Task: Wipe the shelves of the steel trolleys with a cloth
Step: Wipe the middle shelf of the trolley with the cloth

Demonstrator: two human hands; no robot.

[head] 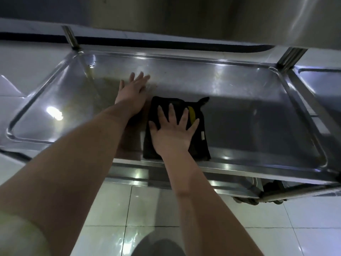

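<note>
Shelf: steel tray with a raised rim, under an upper shelf that overhangs the far side. Corner posts at far left and far right.

Cloth: black, folded to a pad, yellow patch showing. Lies flat on the shelf at its near edge, about mid-width. Folded, likely so it gives a firm, even face under the palm.

Right hand: flat on the cloth, fingers straight and spread, nothing clamped. It presses down and does not grip; the spread probably puts weight across the whole pad so it drags with the palm.

Left hand: flat on bare steel just left of the cloth and a little farther in, fingers straight, holding nothing. Looks like a brace for the reach under the upper shelf.

Judgement: wiping under way on this shelf; left and right stretches not under the cloth yet.

Second trolley abuts at right. Tiled floor below.
</note>
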